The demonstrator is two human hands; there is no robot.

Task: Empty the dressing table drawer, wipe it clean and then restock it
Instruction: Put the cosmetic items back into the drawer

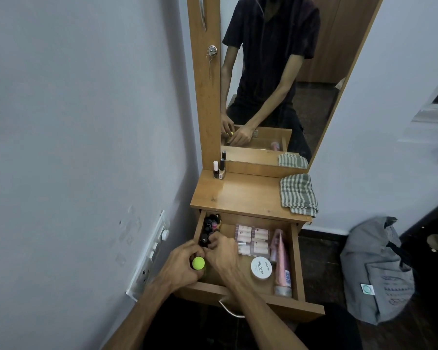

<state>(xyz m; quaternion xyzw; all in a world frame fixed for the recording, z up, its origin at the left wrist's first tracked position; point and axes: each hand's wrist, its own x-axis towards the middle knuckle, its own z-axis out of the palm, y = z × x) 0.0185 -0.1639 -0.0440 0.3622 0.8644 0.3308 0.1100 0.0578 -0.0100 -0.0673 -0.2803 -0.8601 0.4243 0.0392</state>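
The wooden drawer is pulled out under the dressing table top. My left hand grips a bottle with a yellow-green cap at the drawer's front left. My right hand reaches in beside it, fingertips among several dark nail polish bottles along the left side; whether it holds one is hidden. Also inside lie pink packets, a round white nail polish remover tub and a pink tube.
A folded green checked cloth lies on the table top at the right. Two small bottles stand at its back left by the mirror. A grey bag sits on the floor to the right. A switch panel is on the left wall.
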